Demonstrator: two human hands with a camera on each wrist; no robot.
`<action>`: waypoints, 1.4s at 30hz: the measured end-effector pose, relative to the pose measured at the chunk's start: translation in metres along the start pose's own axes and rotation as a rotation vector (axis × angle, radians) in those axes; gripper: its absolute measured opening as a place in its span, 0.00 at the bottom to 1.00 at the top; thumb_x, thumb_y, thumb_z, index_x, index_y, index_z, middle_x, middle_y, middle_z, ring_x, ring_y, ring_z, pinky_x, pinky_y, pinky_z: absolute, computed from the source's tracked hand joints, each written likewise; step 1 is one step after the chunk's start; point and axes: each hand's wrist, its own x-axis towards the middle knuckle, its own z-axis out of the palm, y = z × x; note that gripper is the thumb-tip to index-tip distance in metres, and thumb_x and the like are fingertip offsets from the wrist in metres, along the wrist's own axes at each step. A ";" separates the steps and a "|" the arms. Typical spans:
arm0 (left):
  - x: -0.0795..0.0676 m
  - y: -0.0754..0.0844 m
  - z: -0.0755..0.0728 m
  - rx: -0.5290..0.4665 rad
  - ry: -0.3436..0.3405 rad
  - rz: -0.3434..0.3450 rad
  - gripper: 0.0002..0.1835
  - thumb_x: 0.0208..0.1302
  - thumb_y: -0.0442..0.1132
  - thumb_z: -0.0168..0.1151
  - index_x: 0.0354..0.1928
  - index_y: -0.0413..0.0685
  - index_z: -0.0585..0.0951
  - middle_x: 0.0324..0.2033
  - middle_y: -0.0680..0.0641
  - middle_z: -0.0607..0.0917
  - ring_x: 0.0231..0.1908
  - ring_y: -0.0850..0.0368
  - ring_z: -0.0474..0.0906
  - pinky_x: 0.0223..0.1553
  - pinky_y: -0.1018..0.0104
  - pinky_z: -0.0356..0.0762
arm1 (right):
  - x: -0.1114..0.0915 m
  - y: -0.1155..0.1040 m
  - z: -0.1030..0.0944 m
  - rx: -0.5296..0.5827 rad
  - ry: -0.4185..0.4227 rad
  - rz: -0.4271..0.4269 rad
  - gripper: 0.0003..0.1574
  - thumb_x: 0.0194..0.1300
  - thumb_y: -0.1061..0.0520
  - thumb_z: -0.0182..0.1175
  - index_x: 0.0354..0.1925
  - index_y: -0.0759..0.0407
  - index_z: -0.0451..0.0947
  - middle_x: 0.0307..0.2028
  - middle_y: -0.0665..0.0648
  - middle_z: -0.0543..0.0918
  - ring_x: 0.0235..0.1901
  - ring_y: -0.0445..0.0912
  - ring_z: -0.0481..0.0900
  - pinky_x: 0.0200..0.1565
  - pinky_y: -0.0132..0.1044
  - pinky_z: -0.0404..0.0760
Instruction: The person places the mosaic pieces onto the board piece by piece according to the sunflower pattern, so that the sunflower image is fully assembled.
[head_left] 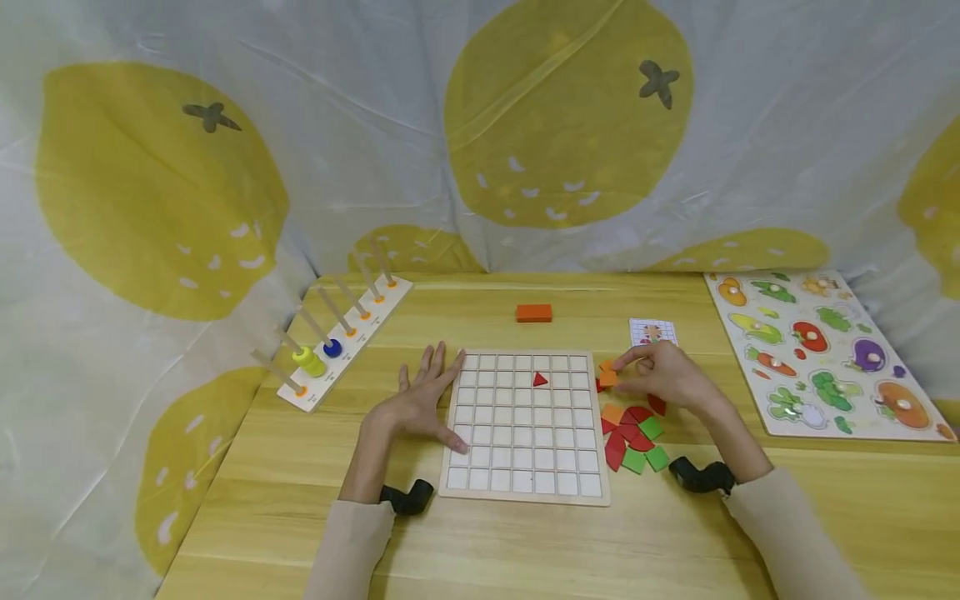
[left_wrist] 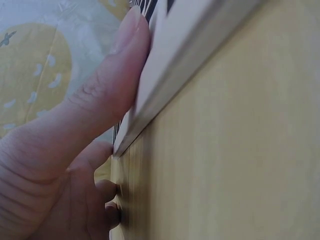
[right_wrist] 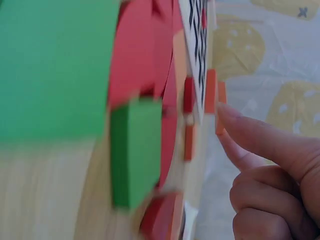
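A wooden grid board lies flat on the table, with one red triangle tile in an upper cell. My left hand spreads over the board's left edge; in the left wrist view its thumb rests on the rim. Right of the board, my right hand pinches an orange square tile between thumb and index finger, also visible as a thin orange tile in the right wrist view. Below that hand lie several loose tiles, including a green tile, a red tile and another orange tile.
A small printed pattern card lies behind my right hand. Beyond the board sits an orange block. A peg stand with yellow and blue beads is at left, a vegetable puzzle board at right. A lemon-print curtain encloses the table.
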 end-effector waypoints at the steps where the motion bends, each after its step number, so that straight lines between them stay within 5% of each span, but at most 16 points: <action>1: 0.000 -0.001 0.000 -0.001 0.001 -0.002 0.80 0.40 0.61 0.85 0.84 0.55 0.35 0.80 0.37 0.23 0.80 0.38 0.14 0.73 0.25 0.15 | 0.002 -0.004 0.004 0.008 -0.007 -0.010 0.20 0.60 0.59 0.75 0.48 0.67 0.86 0.15 0.45 0.53 0.16 0.38 0.50 0.20 0.33 0.56; 16: -0.002 0.001 -0.001 -0.003 0.008 0.002 0.80 0.40 0.60 0.86 0.84 0.56 0.37 0.81 0.37 0.24 0.81 0.38 0.16 0.73 0.24 0.17 | 0.050 -0.056 0.064 0.038 -0.021 0.024 0.15 0.58 0.59 0.77 0.44 0.59 0.87 0.13 0.46 0.57 0.16 0.42 0.53 0.23 0.33 0.58; 29: -0.001 0.000 0.000 0.005 0.008 -0.003 0.80 0.40 0.60 0.86 0.84 0.56 0.36 0.81 0.38 0.24 0.81 0.39 0.16 0.74 0.26 0.16 | 0.063 -0.067 0.079 0.033 -0.022 0.091 0.15 0.56 0.60 0.78 0.43 0.58 0.89 0.16 0.47 0.60 0.19 0.43 0.57 0.26 0.34 0.58; 34: -0.001 0.000 -0.001 0.004 0.009 -0.007 0.80 0.39 0.60 0.86 0.84 0.56 0.37 0.81 0.37 0.24 0.81 0.39 0.16 0.74 0.26 0.16 | 0.064 -0.065 0.080 0.051 -0.024 0.086 0.14 0.56 0.61 0.78 0.42 0.56 0.91 0.36 0.55 0.81 0.25 0.44 0.55 0.30 0.36 0.58; 37: -0.001 0.000 0.000 0.002 0.009 -0.005 0.80 0.39 0.60 0.86 0.84 0.56 0.37 0.81 0.37 0.24 0.81 0.38 0.16 0.74 0.26 0.16 | 0.064 -0.066 0.081 0.043 -0.028 0.071 0.13 0.56 0.62 0.78 0.42 0.56 0.91 0.47 0.58 0.84 0.26 0.44 0.55 0.31 0.37 0.58; 42: 0.000 0.000 0.000 -0.002 0.007 -0.003 0.80 0.40 0.60 0.86 0.84 0.56 0.36 0.81 0.37 0.23 0.80 0.39 0.16 0.74 0.26 0.16 | 0.065 -0.066 0.082 0.043 -0.033 0.067 0.13 0.56 0.61 0.78 0.42 0.55 0.91 0.29 0.54 0.79 0.19 0.43 0.57 0.26 0.35 0.60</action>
